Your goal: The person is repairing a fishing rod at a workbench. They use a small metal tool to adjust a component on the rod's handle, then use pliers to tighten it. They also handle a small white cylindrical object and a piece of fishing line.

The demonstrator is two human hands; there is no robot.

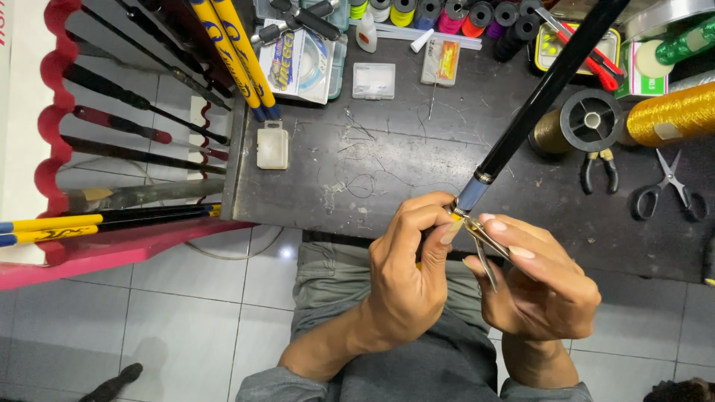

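Left hand [406,279] closed around the lower end of a black fishing rod [536,104], thumb and forefinger pinched at the yellow band just below the metal ferrule; grip portion hidden inside the fist. Right hand [532,286] curled shut on a thin metal tool [484,249], apparently tweezers or a small guide frame; exact kind not discernible, most of it covered by fingers. Tool tip touching the rod at the yellow band. Rod angled up and to the right over the dark table [417,149], upper end cut off by the frame edge.

On the table: loose thread scraps near the centre, a small white plastic box [272,145] at the left edge, black spool [592,119], pliers [599,170] just below it, scissors [668,186] to the right, gold thread cone [670,113] partly cut off. Row of coloured thread spools [447,15] along the far edge, partly cropped. Pink rod rack [56,126] at left holding several rods, ends out of view.
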